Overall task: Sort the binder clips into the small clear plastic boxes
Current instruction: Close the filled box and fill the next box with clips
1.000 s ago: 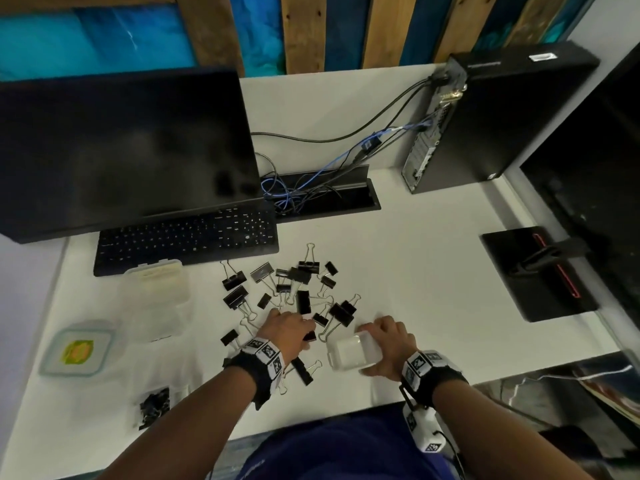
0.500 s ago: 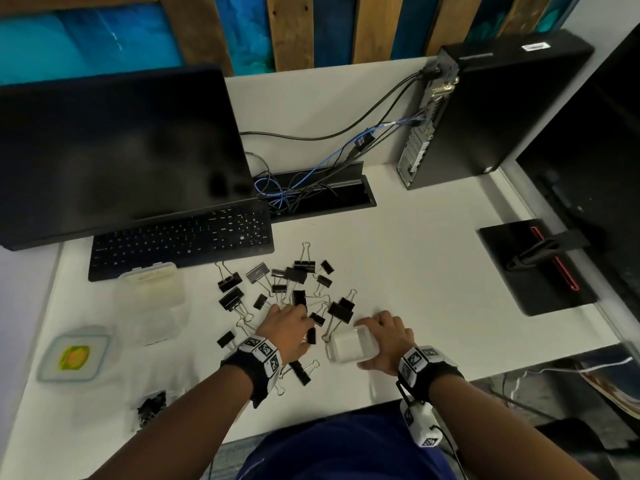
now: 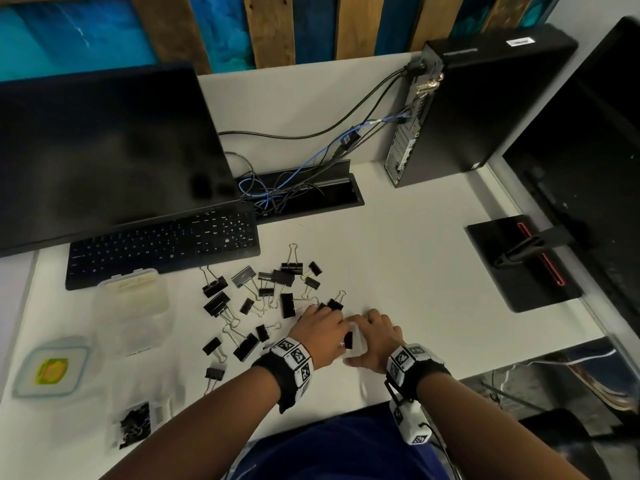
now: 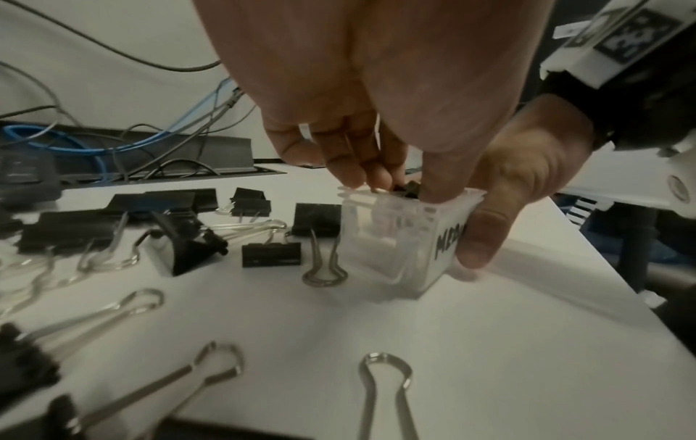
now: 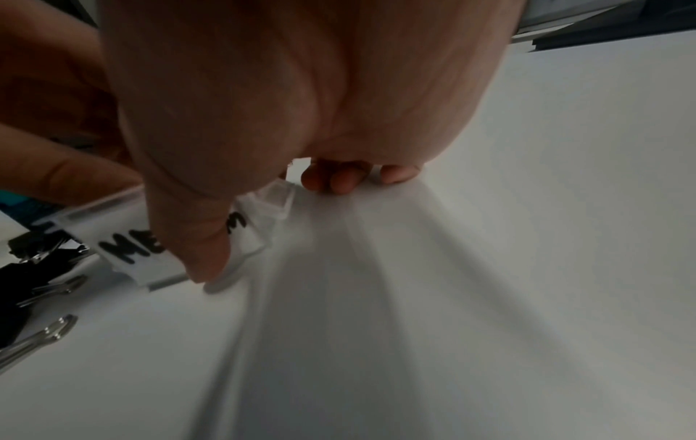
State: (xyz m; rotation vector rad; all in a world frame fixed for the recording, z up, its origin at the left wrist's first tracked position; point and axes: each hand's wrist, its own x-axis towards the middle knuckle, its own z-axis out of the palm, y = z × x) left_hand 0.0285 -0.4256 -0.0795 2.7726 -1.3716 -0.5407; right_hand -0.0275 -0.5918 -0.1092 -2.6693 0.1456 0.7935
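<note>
A small clear plastic box [image 3: 357,346] labelled "MED…" [image 4: 399,238] stands near the desk's front edge. My right hand [image 3: 374,336] grips it, with the thumb [image 5: 196,238] across the label and the fingers round the far side. At the box's open top, my left hand [image 4: 399,184] pinches a black binder clip [image 3: 348,340]. Its fingertips [image 4: 357,175] touch the rim. Several loose black binder clips [image 3: 263,296] of different sizes lie scattered on the white desk to the left of the box.
A keyboard [image 3: 162,244] and monitor [image 3: 104,161] stand behind the clips. Larger clear boxes [image 3: 133,296], a lidded container [image 3: 52,370] and a box of tiny clips [image 3: 135,424] sit at the left. A computer tower [image 3: 485,109] and monitor stand [image 3: 519,265] are at the right.
My left hand has moved right from the clip pile to the top of the box, carrying a clip. The right hand has kept its hold on the box.
</note>
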